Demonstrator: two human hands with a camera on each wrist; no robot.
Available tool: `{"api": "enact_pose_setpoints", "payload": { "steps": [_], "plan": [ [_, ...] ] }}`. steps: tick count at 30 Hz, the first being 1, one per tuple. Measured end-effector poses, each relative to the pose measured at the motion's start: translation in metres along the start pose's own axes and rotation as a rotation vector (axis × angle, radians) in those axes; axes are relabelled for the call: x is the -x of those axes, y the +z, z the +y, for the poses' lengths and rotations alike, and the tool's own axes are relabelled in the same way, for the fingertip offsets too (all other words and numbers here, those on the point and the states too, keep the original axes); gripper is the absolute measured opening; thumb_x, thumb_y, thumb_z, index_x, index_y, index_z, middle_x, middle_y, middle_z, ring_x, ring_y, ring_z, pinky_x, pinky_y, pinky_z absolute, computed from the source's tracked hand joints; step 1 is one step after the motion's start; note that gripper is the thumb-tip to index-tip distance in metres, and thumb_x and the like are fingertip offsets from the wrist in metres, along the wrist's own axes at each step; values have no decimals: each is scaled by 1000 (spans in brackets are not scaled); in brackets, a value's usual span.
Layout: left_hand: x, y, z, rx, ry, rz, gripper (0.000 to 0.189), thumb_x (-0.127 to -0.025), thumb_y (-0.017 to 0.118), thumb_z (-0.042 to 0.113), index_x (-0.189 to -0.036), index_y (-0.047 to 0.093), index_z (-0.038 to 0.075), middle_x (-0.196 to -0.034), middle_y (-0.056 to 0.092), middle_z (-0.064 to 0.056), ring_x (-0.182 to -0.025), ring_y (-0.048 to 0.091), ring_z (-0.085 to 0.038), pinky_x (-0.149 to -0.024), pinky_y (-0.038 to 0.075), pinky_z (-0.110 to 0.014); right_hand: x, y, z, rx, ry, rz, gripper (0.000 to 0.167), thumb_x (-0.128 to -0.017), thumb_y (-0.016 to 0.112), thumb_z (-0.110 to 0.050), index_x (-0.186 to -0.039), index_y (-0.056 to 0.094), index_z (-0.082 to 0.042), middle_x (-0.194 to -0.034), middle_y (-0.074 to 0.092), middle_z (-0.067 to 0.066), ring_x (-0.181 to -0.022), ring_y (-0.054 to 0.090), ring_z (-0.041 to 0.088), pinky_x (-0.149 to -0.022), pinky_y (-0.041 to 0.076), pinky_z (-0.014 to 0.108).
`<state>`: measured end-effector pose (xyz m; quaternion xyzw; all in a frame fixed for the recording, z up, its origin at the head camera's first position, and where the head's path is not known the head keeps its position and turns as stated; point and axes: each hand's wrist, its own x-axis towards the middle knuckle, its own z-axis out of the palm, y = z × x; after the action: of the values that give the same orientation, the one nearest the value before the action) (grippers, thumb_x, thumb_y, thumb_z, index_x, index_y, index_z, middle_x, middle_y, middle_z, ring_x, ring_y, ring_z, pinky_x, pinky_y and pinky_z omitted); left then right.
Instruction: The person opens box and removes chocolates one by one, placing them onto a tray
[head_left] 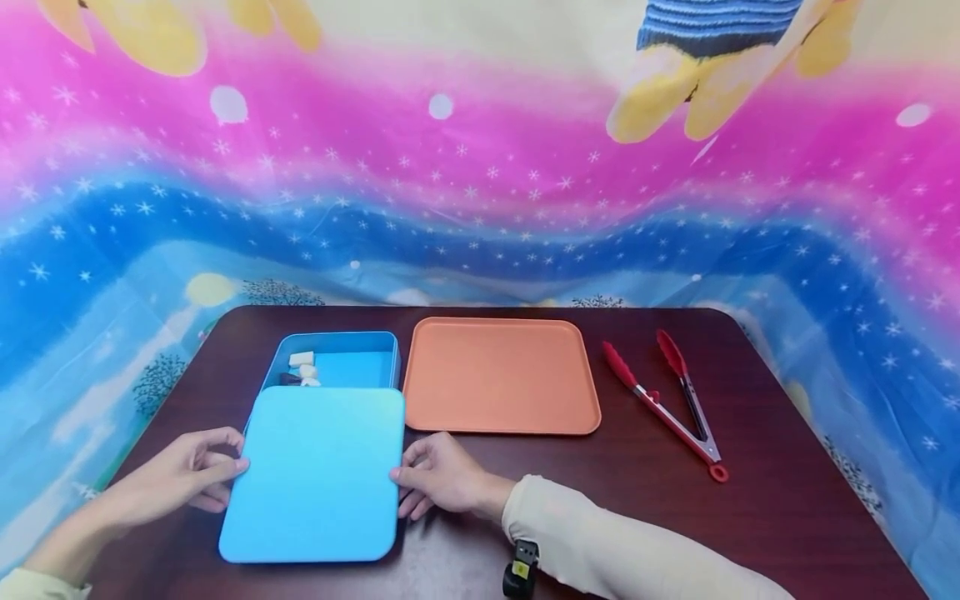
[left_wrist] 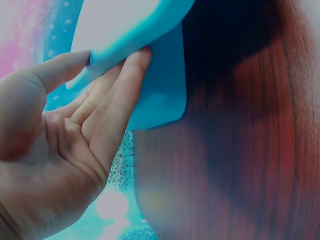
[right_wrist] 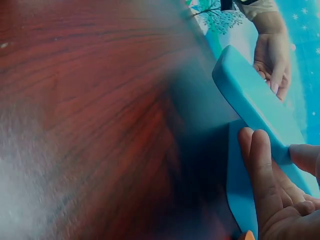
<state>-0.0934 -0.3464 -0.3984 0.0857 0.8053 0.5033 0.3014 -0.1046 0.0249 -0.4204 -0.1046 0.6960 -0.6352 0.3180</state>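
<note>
A light blue lid (head_left: 315,483) is held up off the table, covering the near part of a blue box (head_left: 360,340). My left hand (head_left: 191,471) pinches the lid's left edge, thumb on top and fingers underneath, as the left wrist view shows. At the opposite edge my right hand (head_left: 442,473) grips the lid the same way. Inside the box's far left corner lie a white block (head_left: 302,358) and a few small pale and dark pieces (head_left: 306,375) whose kind I cannot tell. The lid hides the rest of the box's inside.
An orange tray (head_left: 502,375) lies right beside the box. Farther right, red-tipped tongs (head_left: 675,408) rest spread on the dark wooden table (head_left: 750,533). A patterned cloth (head_left: 480,183) hangs behind the table and along its sides.
</note>
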Motion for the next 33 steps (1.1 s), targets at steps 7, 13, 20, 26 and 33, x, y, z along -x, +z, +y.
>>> {"api": "enact_pose_setpoints", "payload": {
  "steps": [7, 13, 20, 26, 33],
  "plan": [
    [5, -8, -12, 15, 19, -64, 26, -110, 43, 18, -112, 55, -6, -87, 72, 4, -78, 73, -19, -75, 64, -36, 0, 14, 8, -23, 35, -48, 12, -95, 66, -1, -84, 64, 3, -83, 71, 37, -72, 74, 46, -55, 63, 38],
    [10, -16, -17, 24, 72, -122, 27, -109, 43, 12, -109, 57, -11, -82, 73, 4, -76, 74, -16, -73, 64, -38, -2, 22, 12, -19, 62, -73, 14, -95, 66, -2, -82, 65, 2, -84, 69, 40, -75, 71, 53, -54, 63, 38],
    [17, -21, -23, 23, 35, -157, 30, -108, 44, 10, -112, 63, -13, -82, 72, 8, -77, 74, -13, -72, 64, -35, 0, 30, 16, 7, 105, -158, 16, -96, 65, -4, -82, 67, 3, -87, 70, 40, -60, 72, 30, -51, 60, 30],
    [21, -25, -31, 9, 34, -172, 29, -106, 45, 8, -112, 67, -11, -82, 72, 9, -75, 74, -12, -68, 64, -33, -1, 40, 19, 12, 130, -191, 18, -97, 63, -3, -82, 66, 4, -88, 71, 38, -90, 65, 62, -49, 59, 26],
    [28, -27, -40, 116, -9, -294, 32, -107, 44, 7, -100, 62, -19, -82, 74, 7, -73, 73, -5, -63, 61, -25, -3, 53, 17, 46, 175, -254, 20, -98, 62, -3, -83, 66, 9, -91, 71, 37, -95, 63, 62, -52, 61, 28]
  ]
}}
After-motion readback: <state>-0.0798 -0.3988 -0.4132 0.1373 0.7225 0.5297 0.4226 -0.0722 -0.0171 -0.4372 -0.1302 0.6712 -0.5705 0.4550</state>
